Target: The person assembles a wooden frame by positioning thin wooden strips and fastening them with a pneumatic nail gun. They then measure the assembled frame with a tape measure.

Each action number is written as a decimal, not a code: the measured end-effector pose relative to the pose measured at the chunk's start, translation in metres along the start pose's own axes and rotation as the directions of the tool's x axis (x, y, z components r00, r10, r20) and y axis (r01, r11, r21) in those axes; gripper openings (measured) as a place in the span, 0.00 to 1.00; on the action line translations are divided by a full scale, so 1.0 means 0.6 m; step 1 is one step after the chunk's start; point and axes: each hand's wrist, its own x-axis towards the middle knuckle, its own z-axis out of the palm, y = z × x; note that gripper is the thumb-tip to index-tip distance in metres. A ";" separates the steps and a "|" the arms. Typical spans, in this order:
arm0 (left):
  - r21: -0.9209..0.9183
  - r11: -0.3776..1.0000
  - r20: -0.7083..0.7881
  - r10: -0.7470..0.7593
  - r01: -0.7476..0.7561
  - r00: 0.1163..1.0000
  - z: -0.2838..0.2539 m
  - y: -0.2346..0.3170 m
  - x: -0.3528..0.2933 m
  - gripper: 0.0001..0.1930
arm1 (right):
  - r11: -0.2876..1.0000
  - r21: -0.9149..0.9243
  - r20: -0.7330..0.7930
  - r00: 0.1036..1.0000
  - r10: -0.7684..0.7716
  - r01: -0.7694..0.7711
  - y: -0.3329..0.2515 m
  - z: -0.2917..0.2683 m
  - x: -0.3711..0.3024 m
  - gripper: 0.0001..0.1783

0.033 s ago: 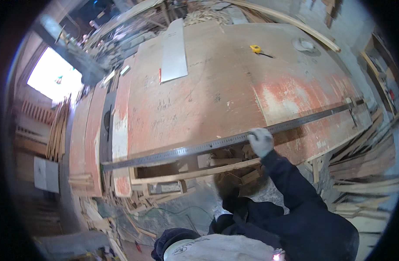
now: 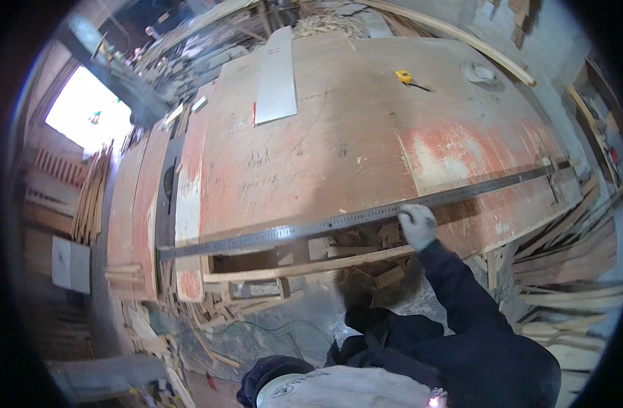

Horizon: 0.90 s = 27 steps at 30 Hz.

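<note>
A long steel ruler (image 2: 277,236) lies across the near part of a large, reddish, worn board top (image 2: 304,163). My right hand (image 2: 418,224), in a whitish work glove, is on the ruler near its middle, fingers curled over its near edge. Below that hand, an opening in the top shows a wooden frame rail (image 2: 304,268) and loose wood offcuts. A thin tool (image 2: 551,175) crosses the ruler near its right end; its kind is unclear. My left hand does not show.
Farther back lie a yellow tape measure (image 2: 404,77), a pale flat panel (image 2: 276,81) and a whitish round thing (image 2: 480,71). A dark curved disc (image 2: 168,180) stands in a slot at left. Wood strips (image 2: 94,197) lean left; stacked boards (image 2: 569,251) lie right.
My right hand has slid slightly to the right along the ruler. The view has shifted a little; the ruler and the other things seem to lie as before.
</note>
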 end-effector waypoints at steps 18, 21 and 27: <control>0.824 0.189 -0.562 0.390 0.534 0.729 -0.294 -0.363 -0.038 0.20 | 0.953 0.109 0.239 0.938 0.250 -0.282 0.238 -0.196 0.105 0.12; 0.821 -0.086 -0.477 0.437 0.564 0.762 -0.427 -0.445 -0.031 0.20 | 0.967 0.066 0.234 0.946 0.225 -0.246 0.333 -0.145 0.271 0.15; 0.726 -0.305 -0.471 0.433 0.617 0.769 -0.538 -0.520 -0.022 0.22 | 0.953 -0.273 0.239 0.950 0.199 -0.131 0.543 0.009 0.626 0.35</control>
